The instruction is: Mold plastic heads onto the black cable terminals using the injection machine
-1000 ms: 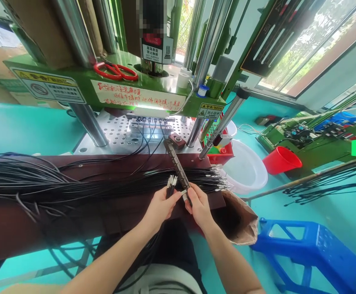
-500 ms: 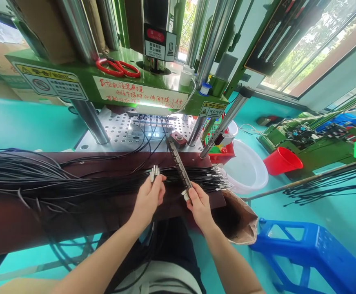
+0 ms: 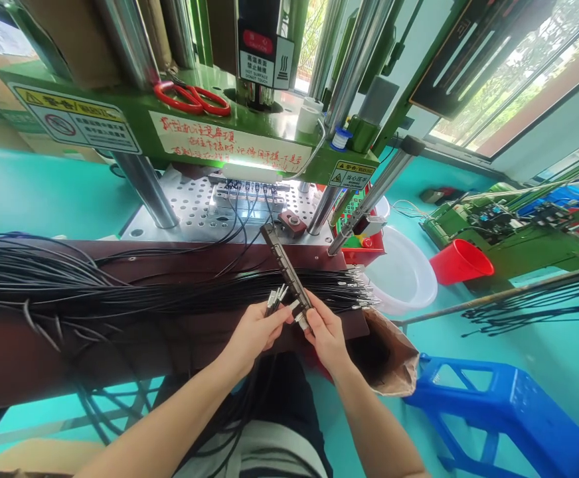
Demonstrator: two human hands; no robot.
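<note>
My left hand (image 3: pixel 257 332) is closed round a small bunch of black cables with silvery connector ends (image 3: pixel 276 298) sticking up past the fingers. Its thumb and fingertip reach the lower end of a dark metal bar (image 3: pixel 285 264) with slots along it. That bar slants up and left from my right hand (image 3: pixel 325 330), which grips its lower end. A pale connector piece (image 3: pixel 299 317) shows at the bar's lower end between both hands. Behind the hands, a thick bundle of black cables (image 3: pixel 170 292) lies along the brown bench, its silvery tips (image 3: pixel 362 289) at the right.
A green press (image 3: pixel 184 143) stands ahead, with red scissors (image 3: pixel 192 98) on top. Several cables run into a clear fixture (image 3: pixel 242 202) on its perforated plate (image 3: pixel 180 199). At right are a white tub (image 3: pixel 404 272), a brown paper bag (image 3: pixel 402 365), a red bucket (image 3: pixel 461 265) and a blue stool (image 3: pixel 513 398).
My left hand has moved right with its cables, up to the bar's lower end. The bar's upper end has swung slightly left; my right hand stays nearly in place.
</note>
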